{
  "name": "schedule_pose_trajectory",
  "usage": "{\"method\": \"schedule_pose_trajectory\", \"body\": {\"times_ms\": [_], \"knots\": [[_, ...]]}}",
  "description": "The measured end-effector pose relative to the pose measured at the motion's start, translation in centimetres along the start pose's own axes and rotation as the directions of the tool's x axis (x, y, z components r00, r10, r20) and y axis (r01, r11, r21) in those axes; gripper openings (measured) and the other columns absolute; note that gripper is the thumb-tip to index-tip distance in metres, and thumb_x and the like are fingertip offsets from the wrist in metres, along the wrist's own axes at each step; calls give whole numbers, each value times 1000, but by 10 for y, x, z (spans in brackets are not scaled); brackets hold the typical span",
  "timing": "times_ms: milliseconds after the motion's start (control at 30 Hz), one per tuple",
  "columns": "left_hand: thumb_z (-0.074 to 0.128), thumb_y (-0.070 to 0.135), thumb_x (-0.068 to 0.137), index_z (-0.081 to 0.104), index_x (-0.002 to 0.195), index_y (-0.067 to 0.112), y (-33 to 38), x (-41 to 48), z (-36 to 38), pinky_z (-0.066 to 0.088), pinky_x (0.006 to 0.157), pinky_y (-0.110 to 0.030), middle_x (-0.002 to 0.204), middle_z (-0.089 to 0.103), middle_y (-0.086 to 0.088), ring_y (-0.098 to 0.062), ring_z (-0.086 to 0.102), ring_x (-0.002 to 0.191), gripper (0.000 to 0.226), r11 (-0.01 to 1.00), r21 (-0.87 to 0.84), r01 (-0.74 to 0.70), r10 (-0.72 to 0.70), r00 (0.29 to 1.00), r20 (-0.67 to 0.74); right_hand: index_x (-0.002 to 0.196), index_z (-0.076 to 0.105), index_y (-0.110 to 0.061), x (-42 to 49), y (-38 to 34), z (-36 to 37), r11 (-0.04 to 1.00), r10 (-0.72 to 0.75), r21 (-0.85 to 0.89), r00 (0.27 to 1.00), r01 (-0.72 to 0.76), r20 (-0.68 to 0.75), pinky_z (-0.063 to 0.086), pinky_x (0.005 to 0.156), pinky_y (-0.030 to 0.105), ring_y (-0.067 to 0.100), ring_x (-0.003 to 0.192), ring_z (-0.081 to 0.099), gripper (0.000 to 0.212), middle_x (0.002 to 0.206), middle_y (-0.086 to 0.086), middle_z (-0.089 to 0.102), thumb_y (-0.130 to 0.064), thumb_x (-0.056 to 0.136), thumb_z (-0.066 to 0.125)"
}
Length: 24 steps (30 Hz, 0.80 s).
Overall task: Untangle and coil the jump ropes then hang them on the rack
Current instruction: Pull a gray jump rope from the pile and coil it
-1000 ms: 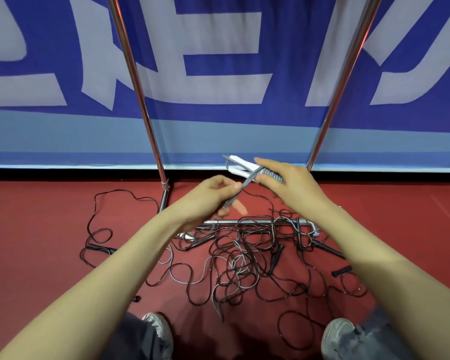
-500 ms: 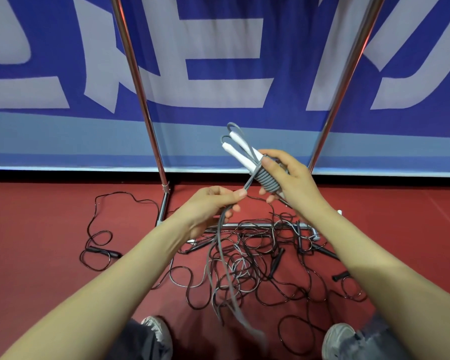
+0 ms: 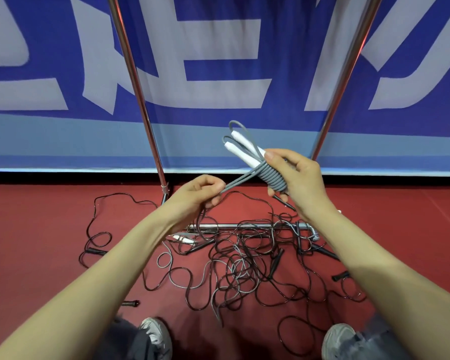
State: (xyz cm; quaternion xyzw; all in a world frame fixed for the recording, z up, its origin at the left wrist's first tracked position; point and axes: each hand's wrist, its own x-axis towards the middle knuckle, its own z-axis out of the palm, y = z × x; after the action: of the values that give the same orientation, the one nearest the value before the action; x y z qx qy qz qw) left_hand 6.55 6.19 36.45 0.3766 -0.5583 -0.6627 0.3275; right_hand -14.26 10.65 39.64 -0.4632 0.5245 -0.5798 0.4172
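Right hand (image 3: 298, 181) grips the grey rope bundle (image 3: 270, 175) with 2 white handles (image 3: 240, 149), left hand (image 3: 198, 194) pinches its loose end taut, above tangled ropes (image 3: 244, 263) on the floor (image 3: 37, 229) by the rack (image 3: 138, 100).

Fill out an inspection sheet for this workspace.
Surface: red floor, partly covered by rope.
Job's things: grey jump rope, wound round its white handles; rack upright behind.
Clutter: nothing seen.
Hands: left hand pinches the strands leading off the coil; right hand grips the wound bundle.
Cables: tangled black and grey ropes lie over the rack's base bar.
Surroundings: blue banner; shoes at the bottom edge.
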Motion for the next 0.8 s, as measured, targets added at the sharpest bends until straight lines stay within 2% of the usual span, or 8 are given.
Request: {"method": "schedule_pose_trajectory", "body": {"times_ms": [100,167,267,367,500,600,700,800], "knots": [[54,0,90,55,102,7,-4,3,-5,42,59,-14,64,61,1,-5,52,57,14,1000,-13,-25,25,1000,-7,102,71,-18,-2,-4,3,998,-9,55,994,3,113,30,31,18,20,41,55,23,61,5,64,-31,85,66],[57,-2,89,57,103,6,-6,2,-5,42,65,-16,67,65,5,-4,55,63,17,990,126,-63,62,998,15,109,68,-19,-4,-7,2,999,37,19,957,-45,288,31,30,16,19,40,56,34,64,11,65,-34,79,65],[62,-8,84,57,105,5,-2,0,-6,49,70,-19,80,68,6,-6,61,74,24,926,342,-162,152,987,57,126,54,-29,-7,-8,-2,976,190,-192,812,-98,552,36,32,18,22,46,60,51,79,8,70,-35,77,66],[67,-7,81,53,111,9,8,4,-6,49,78,-25,75,71,1,-15,63,75,36,960,259,-104,88,994,71,134,43,-37,-10,-4,-3,893,314,-450,725,-7,613,42,40,23,23,55,65,62,76,-9,70,-41,79,70],[73,2,80,54,107,15,14,3,5,48,73,-33,72,69,-2,-21,61,73,35,909,396,-132,112,991,75,139,33,-51,-8,8,-3,598,343,-753,763,272,548,51,71,32,20,84,64,59,94,-5,64,-55,86,60],[67,12,89,55,104,19,17,-6,15,47,60,-28,71,70,-1,-16,57,62,22,865,464,-189,200,979,27,142,27,-51,-7,12,0,365,274,-827,799,429,535,42,75,35,21,91,58,48,93,-5,59,-53,97,41],[58,15,96,52,108,14,21,-13,20,39,47,-20,60,63,4,-11,46,46,13,846,485,-221,263,965,-21,142,32,-46,-2,15,-1,366,112,-856,896,365,430,44,90,39,24,119,53,44,132,-4,56,-49,99,36],[50,21,100,48,109,11,20,-12,24,37,43,-22,83,73,-10,-13,42,45,14,952,296,-82,106,992,-65,145,30,-47,1,15,-3,371,15,-877,942,305,334,42,92,37,20,126,49,45,140,-10,50,-47,100,36]]}}
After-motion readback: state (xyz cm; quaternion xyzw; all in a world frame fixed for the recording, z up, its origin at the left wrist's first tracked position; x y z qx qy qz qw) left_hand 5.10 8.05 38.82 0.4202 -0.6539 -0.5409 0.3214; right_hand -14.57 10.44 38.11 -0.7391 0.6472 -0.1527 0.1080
